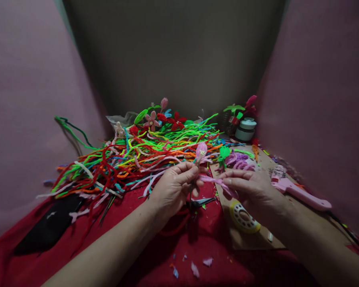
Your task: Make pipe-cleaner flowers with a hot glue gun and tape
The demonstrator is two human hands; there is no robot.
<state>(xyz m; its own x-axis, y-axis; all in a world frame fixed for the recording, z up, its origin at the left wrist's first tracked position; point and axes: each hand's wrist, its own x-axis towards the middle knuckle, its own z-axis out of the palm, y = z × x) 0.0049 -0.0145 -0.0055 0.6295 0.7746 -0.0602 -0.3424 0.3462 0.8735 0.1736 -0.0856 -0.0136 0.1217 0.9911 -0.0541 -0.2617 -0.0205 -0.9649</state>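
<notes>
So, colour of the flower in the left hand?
The flower is light pink; best in head view.

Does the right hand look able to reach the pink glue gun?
Probably, though the right hand holds a pink strip; the pink glue gun lies to its right, looking mostly uncovered.

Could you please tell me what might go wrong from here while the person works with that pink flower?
The pink strip stretches between the left hand and the right hand, so a hard tug could bend it or shift the pink flower, which the left fingers grip below its petals.
The scissors lie close beside the left hand in this view, so lowered fingers might brush the blades.
</notes>
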